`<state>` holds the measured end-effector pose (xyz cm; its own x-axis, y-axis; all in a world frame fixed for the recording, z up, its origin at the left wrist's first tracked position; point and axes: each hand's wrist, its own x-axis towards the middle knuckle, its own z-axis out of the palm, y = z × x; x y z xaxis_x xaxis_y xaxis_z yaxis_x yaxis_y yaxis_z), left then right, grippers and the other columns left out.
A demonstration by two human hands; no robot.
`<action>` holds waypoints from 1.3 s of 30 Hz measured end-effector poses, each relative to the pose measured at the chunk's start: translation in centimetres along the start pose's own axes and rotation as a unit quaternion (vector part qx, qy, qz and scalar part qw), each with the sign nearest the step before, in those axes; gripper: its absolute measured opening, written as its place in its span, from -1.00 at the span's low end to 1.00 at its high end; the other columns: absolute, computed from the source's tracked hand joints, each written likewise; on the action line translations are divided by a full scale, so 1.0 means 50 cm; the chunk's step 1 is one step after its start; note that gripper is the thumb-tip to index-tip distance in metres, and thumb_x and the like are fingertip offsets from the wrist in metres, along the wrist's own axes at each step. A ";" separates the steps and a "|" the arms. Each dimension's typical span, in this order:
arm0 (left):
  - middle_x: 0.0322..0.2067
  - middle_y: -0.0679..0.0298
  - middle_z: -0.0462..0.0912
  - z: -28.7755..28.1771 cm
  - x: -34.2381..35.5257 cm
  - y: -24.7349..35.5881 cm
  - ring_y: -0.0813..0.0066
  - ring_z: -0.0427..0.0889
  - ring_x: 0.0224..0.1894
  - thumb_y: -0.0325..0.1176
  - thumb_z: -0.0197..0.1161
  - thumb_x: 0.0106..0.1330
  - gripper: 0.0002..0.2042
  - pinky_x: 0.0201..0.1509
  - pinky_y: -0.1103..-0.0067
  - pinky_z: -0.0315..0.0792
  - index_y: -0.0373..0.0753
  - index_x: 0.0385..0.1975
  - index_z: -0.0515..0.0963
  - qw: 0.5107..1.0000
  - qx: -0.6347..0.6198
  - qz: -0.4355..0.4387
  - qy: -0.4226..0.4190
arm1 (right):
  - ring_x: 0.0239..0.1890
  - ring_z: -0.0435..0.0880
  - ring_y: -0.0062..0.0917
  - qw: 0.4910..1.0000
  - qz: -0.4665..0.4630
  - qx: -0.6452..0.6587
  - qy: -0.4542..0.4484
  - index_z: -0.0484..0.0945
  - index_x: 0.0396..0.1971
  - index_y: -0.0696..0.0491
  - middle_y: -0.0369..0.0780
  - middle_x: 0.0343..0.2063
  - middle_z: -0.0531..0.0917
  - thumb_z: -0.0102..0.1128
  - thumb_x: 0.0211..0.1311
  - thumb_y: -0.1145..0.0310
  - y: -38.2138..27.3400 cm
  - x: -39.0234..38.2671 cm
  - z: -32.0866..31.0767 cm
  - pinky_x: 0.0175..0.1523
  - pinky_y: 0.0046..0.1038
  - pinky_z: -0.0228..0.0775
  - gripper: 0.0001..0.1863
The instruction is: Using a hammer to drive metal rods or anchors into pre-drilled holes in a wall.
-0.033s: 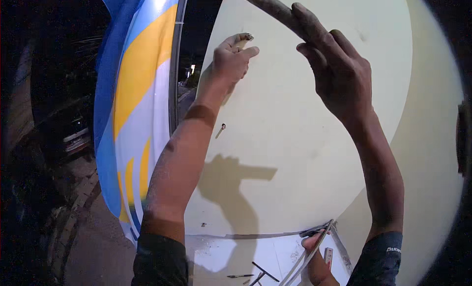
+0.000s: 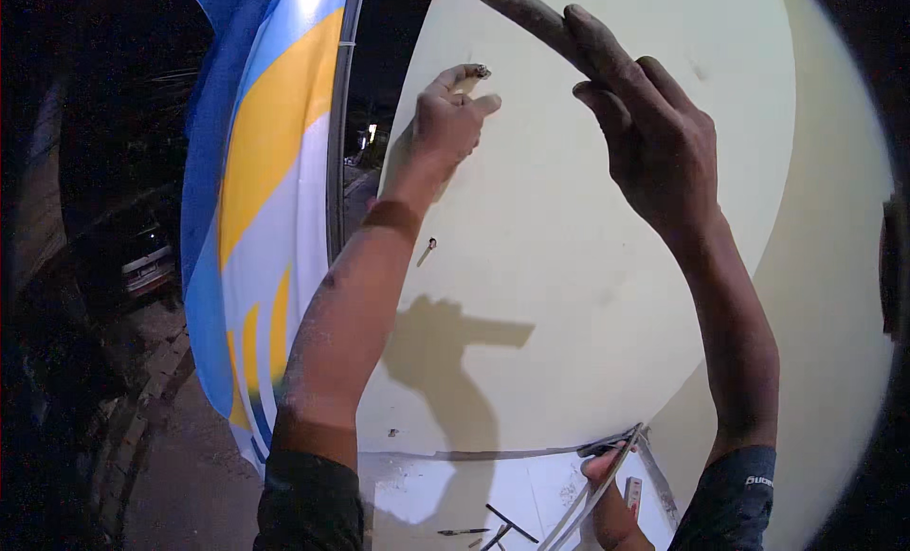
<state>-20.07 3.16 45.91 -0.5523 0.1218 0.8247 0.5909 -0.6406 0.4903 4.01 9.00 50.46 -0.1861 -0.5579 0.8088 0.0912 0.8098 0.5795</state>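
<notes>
My left hand (image 2: pixel 450 125) is raised at the pale wall (image 2: pixel 569 191), its index fingertip at a small metal fastener (image 2: pixel 482 72). The thumb stands apart from that finger, and the other fingers are curled. My right hand (image 2: pixel 659 134) is wrapped round the dusty brown handle of a hammer (image 2: pixel 517 11). The handle slants up to the left, and the hammer's head is mostly cut off by the top edge. Lower on the wall, a second fastener (image 2: pixel 432 243) sticks out, and a small dark fitting (image 2: pixel 392 433) sits near its base.
A blue, yellow and white banner (image 2: pixel 275 153) hangs at the left beside a dark metal post (image 2: pixel 336 144). Below lie a white tiled surface (image 2: pixel 408 494), a black T-shaped tool (image 2: pixel 512 523), a pen (image 2: pixel 463 532), pale cables (image 2: pixel 592 499) and what looks like a bare foot (image 2: pixel 602 470).
My left hand has shifted very slightly to the right by the fastener. The right hand and the hammer are almost still.
</notes>
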 end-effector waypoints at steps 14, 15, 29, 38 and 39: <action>-0.04 0.03 0.70 -0.048 0.068 -0.048 0.09 0.67 0.05 -0.35 0.28 0.14 -0.62 0.13 0.34 0.55 -0.21 0.01 0.57 0.938 0.288 0.194 -0.020 | -0.55 0.65 -0.22 0.971 0.054 -0.105 -0.205 0.25 0.40 -0.52 -0.18 -0.45 0.61 0.18 0.40 0.17 0.051 -0.035 0.059 -0.49 -0.17 0.50 -0.38; -0.05 0.06 0.71 -0.048 0.067 -0.048 0.08 0.68 0.03 -0.36 0.28 0.15 -0.63 0.12 0.35 0.55 -0.20 0.00 0.58 0.929 0.299 0.216 -0.010 | -0.55 0.63 -0.29 0.972 0.062 -0.107 -0.198 0.27 0.40 -0.51 -0.20 -0.46 0.61 0.20 0.40 0.20 0.050 -0.034 0.055 -0.47 -0.23 0.50 -0.38; -0.09 0.05 0.71 -0.058 0.062 -0.023 0.21 0.70 -0.03 -0.40 0.27 0.13 -0.59 0.10 0.42 0.55 -0.18 0.05 0.59 0.942 0.284 0.172 -0.043 | -0.53 0.60 -0.32 0.983 0.068 -0.075 -0.152 0.32 0.40 -0.43 -0.22 -0.44 0.64 0.26 0.36 0.32 0.043 -0.037 0.068 -0.41 -0.26 0.49 -0.35; -0.37 0.29 0.70 -0.040 0.051 -0.028 0.65 0.58 -0.40 -0.30 0.41 0.21 -0.66 -0.28 0.61 0.49 -0.28 -0.04 0.63 0.969 0.183 0.167 -0.020 | -0.43 0.70 -0.38 0.994 0.066 -0.037 -0.080 0.35 0.39 -0.41 -0.20 -0.35 0.71 0.28 0.34 0.37 0.030 -0.032 0.029 -0.33 -0.31 0.56 -0.35; -0.38 0.29 0.71 -0.033 0.045 -0.022 0.64 0.59 -0.39 -0.27 0.40 0.23 -0.67 -0.27 0.60 0.50 -0.29 -0.07 0.65 0.975 0.171 0.141 0.009 | -0.43 0.70 -0.38 0.994 0.067 -0.037 -0.080 0.35 0.39 -0.41 -0.20 -0.35 0.71 0.28 0.34 0.37 0.026 -0.031 0.025 -0.33 -0.31 0.56 -0.35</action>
<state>-22.92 2.87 46.76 -0.3473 -0.0386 0.9370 0.8808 -0.3564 0.3118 3.20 11.12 49.85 -0.3210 -0.4052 0.8560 0.1956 0.8560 0.4786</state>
